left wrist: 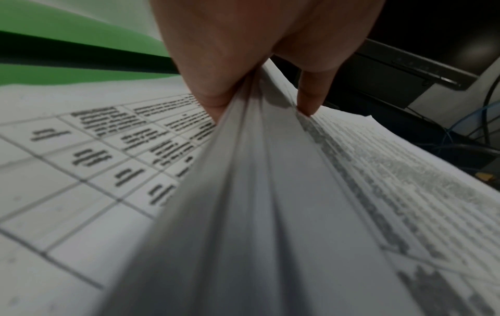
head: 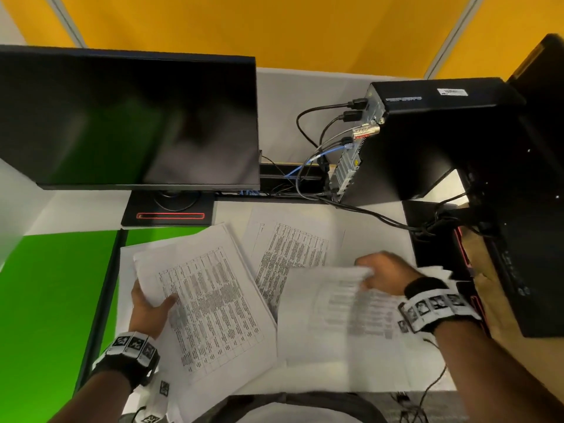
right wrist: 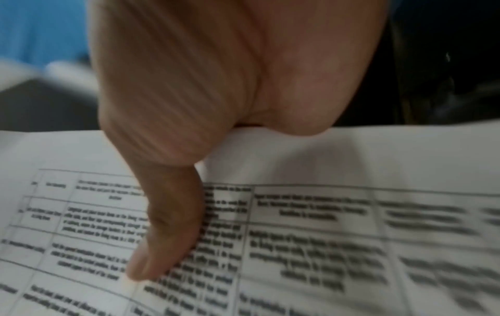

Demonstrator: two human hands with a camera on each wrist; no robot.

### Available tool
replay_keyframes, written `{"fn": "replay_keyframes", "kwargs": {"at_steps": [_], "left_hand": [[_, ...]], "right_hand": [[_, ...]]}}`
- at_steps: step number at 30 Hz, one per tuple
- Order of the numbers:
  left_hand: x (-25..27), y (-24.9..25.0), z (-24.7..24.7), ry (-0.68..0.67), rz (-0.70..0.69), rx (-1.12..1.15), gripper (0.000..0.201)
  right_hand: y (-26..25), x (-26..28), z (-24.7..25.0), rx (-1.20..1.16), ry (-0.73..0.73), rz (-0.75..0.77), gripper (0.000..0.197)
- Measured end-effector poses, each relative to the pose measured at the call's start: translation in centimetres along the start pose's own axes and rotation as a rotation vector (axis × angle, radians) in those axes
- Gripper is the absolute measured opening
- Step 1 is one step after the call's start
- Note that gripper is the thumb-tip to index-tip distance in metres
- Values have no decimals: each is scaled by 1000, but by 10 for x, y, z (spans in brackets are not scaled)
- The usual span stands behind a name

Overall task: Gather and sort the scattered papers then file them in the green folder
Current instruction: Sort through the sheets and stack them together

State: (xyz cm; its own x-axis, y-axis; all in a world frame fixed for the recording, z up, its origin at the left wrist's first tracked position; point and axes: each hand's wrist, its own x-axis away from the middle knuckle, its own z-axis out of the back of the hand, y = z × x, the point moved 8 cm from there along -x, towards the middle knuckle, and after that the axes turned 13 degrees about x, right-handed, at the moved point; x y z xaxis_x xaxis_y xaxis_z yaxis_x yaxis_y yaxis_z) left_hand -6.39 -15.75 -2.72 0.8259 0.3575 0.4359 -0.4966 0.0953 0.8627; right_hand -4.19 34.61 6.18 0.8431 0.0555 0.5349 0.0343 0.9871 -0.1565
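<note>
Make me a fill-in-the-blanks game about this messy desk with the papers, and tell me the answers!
1. The left hand grips a stack of white printed ____.
2. The open folder lying flat on the left of the desk is coloured ____.
3. The right hand pinches a printed sheet by its far ____.
4. The black flat computer monitor's screen is switched ____.

Answers: papers; green; edge; off

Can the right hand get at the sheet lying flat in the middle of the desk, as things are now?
Probably not yet. The right hand already grips a sheet by its top edge, and that sheet overlaps the near corner of the middle sheet. The way there looks free, but the hand is occupied.
</note>
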Motion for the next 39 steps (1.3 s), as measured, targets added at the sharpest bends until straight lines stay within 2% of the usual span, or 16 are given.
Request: {"fn": "replay_keyframes", "kwargs": {"at_steps": [5,8,11,13,15,17,18,21,25,27,29,32,33,35,39], "left_hand": [[0,-2,-1,-11,25,158,76],[2,-1,-1,-8,38,248,67],[5,1,-1,-16,54,300,59],[5,0,0,-20,55,301,59],[5,-1,1,-26,61,310,58],[3,-4,3,-22,44,274,57],[4,-4,2,-28,32,257,58],[4,-5,0,-47,16,247,60],[6,-3,-4,-61,17,229,63],[9,0,-5,-58,3,228,63],[9,2,-5,-58,-19,197,66],[6,3,-5,-70,-47,119,75],[5,4,-6,-79,-49,96,77],[5,6,-8,-95,-45,74,79],[2,3,-10,-83,-31,65,86]], "right_hand": [[-50,34,141,-187,295,118,29],[-77,33,172,-561,397,166,30],[-108,-2,141,-901,358,195,44],[-131,-31,89,-1073,251,156,49],[-155,-54,28,-1134,91,64,55],[-173,-70,-29,-1106,-47,-13,57],[-180,-75,-51,-1073,-72,-37,57],[-197,-87,-87,-896,-37,-83,62],[-212,-94,-83,-804,66,-155,71],[-223,-93,-76,-766,140,-135,68],[-236,-91,-78,-610,167,-82,69],[-246,-88,-88,-266,100,-72,83],[-245,-89,-86,-240,87,-91,86],[-246,-95,-81,-328,37,-112,89],[-263,-101,-71,-403,-55,-17,87]]}}
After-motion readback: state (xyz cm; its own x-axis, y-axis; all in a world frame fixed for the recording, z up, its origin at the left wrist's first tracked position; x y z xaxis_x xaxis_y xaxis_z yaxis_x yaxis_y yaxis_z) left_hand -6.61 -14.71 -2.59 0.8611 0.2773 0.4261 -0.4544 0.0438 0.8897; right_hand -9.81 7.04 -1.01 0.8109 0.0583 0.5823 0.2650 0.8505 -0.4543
